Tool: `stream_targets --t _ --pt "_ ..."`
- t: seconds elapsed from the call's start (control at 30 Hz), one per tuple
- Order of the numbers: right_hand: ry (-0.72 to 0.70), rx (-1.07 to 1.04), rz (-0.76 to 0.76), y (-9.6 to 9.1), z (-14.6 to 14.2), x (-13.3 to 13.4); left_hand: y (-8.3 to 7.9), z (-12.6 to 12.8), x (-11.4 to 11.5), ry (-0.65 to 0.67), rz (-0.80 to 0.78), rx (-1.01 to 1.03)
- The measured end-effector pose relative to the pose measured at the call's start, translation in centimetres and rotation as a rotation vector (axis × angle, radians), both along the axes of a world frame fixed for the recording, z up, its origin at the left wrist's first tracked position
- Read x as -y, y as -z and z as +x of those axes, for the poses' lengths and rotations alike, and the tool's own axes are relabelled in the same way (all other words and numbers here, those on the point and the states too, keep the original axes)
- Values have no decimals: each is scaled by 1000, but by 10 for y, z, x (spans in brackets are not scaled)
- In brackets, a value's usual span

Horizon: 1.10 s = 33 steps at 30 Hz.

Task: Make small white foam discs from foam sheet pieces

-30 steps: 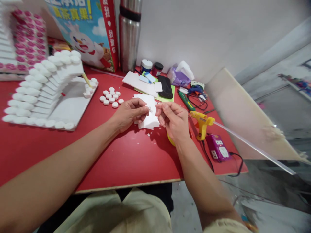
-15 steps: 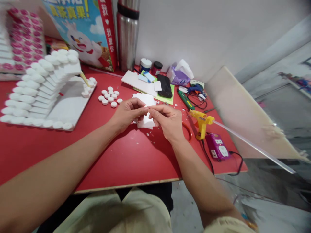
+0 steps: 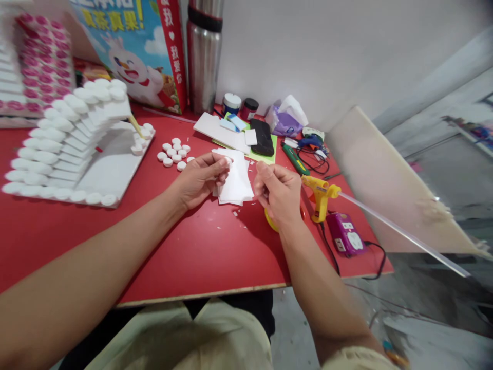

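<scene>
1. I see a flat red tabletop (image 3: 181, 262).
2. A white stepped model edged with rounded discs (image 3: 92, 119) stands on its left.
3. My right hand (image 3: 279, 190) is curled; I cannot tell whether it grips anything.
4. Rectangular white sheets (image 3: 235, 187) lie stacked.
5. Above them, my left hand (image 3: 202, 180) pinches a small white piece (image 3: 228, 161).
</scene>
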State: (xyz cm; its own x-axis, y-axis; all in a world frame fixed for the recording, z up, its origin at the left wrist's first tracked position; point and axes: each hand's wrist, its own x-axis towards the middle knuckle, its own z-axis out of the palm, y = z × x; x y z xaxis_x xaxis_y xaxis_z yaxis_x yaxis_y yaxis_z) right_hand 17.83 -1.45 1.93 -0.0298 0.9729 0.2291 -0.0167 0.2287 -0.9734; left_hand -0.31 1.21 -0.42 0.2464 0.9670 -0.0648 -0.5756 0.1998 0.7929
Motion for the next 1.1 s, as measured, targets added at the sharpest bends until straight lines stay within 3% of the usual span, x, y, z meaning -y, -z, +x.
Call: stream_targets --t 0.13,0.23,0.4,0.47,0.53,0.7,0.9,1.1 --pt "78 102 72 -2 9 -4 0 -2 1 66 -58 39" --pt "152 330 93 -5 24 3 1 -3 1 83 -87 46" --pt "310 1172 136 -11 62 43 0 -2 1 53 -79 54" --pt "291 1454 51 -10 71 56 0 0 1 50 -92 52" --pt "226 1605 -45 -10 75 63 1 0 1 56 -99 57" --pt "115 1748 -157 -13 66 58 2 1 2 55 -141 32" --pt "43 1709 -392 -26 60 38 0 -1 3 103 -116 44" --pt "67 1699 -490 -29 57 33 3 0 6 97 -49 6"
